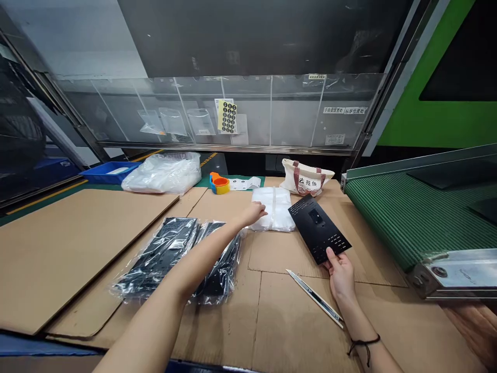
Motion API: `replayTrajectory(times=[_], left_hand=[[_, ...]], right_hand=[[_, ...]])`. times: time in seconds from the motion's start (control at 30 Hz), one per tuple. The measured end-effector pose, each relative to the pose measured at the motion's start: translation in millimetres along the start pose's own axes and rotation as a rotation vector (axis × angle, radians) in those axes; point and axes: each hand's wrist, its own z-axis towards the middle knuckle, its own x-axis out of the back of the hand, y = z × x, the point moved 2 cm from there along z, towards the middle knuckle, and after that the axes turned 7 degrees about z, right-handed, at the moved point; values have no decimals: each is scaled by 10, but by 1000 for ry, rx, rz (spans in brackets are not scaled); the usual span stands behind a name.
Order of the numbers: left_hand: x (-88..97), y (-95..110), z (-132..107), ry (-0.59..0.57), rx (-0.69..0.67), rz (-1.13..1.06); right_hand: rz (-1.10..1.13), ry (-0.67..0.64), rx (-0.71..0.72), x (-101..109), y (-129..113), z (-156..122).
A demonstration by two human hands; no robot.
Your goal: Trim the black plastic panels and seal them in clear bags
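My right hand (341, 272) grips the lower end of a thin black panel (316, 228), thumb on its face. The panel has rows of slots near both ends and a cutout in its upper half. Curled fingers of my left hand (254, 214) lie against the left edge of a stack of clear plastic bags (275, 210); whether a bag is pinched there is hidden. Beneath my left forearm lie black panels in clear bags (159, 254), side by side. A slim utility knife (314, 298) rests on the cardboard beside my right wrist.
Cardboard sheets (85, 238) cover the table. At the right stands a green conveyor belt (423, 207) carrying dark flat pieces. Along the back are a blue tray (104, 176), a plastic-wrapped bundle (165, 173), a tape dispenser (220, 184) and a cloth bag (306, 177).
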Motion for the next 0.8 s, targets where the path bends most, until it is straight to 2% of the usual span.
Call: replayTrajectory(times=[0.2,0.43,0.63,0.8], left_hand=[[-90,-12,70,26,56,-260],[-133,-98,170,77,233,-567],[-6,-254,363,209,386,-790],[81,-320,285,283,413,-768]], right_hand=[[-167,-115,144,-61,15,-149],[-399,-282,186,-110,-37,-223],[-490,-275,197,-144,-100,-221],[-460,-215,169,-131,-92,-224]])
